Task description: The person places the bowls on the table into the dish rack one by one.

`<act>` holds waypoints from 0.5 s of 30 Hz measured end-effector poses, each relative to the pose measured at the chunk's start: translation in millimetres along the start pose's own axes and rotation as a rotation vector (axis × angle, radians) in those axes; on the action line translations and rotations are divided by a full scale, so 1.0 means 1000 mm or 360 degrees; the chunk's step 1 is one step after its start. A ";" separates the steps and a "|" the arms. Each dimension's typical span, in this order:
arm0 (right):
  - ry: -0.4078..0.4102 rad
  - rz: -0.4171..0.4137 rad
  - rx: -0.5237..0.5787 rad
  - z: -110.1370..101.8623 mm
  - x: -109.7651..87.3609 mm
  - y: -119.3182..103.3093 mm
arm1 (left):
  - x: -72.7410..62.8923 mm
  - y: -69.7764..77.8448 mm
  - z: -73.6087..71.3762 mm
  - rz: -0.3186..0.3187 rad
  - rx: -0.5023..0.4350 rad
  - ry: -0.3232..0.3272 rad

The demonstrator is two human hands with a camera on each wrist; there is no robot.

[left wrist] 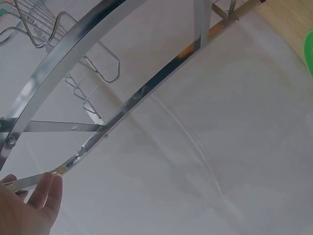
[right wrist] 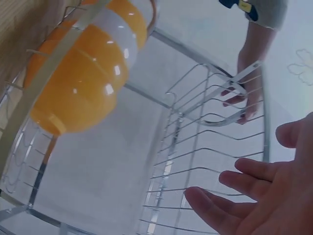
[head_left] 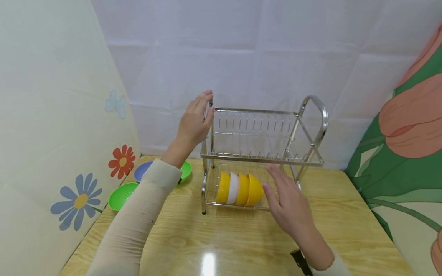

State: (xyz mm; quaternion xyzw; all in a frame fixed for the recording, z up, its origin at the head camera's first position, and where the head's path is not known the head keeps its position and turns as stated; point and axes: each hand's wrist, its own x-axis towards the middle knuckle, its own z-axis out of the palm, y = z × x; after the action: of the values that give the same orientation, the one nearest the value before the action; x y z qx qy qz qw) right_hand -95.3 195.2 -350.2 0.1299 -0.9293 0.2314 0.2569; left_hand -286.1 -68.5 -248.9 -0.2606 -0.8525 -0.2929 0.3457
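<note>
A two-tier metal dish rack (head_left: 262, 158) stands on the wooden table. My left hand (head_left: 195, 122) holds the arched handle at its left end; in the left wrist view, the fingers of that hand (left wrist: 34, 205) curl about the metal bar. On the lower tier, several bowls stand on edge in a row: a white bowl (head_left: 233, 188) among yellow bowls (head_left: 254, 190). Beside the rightmost yellow bowl, at the rack's front, is my right hand (head_left: 291, 205). Its fingers extend loosely and hold nothing, as the right wrist view of this hand (right wrist: 264, 191) also shows.
Left of the rack, partly behind my left forearm, lie a green bowl (head_left: 121, 196), a blue-purple bowl (head_left: 141, 171) and another green piece (head_left: 186, 171). A pale cloth wall (head_left: 241, 69) rises behind the rack, with flower-printed panels at both sides.
</note>
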 end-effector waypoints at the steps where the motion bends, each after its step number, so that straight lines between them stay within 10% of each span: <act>1: 0.0034 -0.0025 0.0004 -0.003 -0.002 -0.002 | 0.000 0.000 0.000 -0.0002 0.0002 0.0000; 15: 0.0566 -0.0390 0.0037 -0.048 -0.001 -0.014 | -0.001 0.000 0.002 0.0030 0.0017 0.0001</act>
State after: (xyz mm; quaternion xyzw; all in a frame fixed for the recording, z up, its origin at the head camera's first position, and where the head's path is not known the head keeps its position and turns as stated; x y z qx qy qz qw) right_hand -69.5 207.4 -309.2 0.2020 -0.8438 0.2283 0.4416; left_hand -286.4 -67.6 -251.4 -0.2667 -0.8514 -0.2853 0.3500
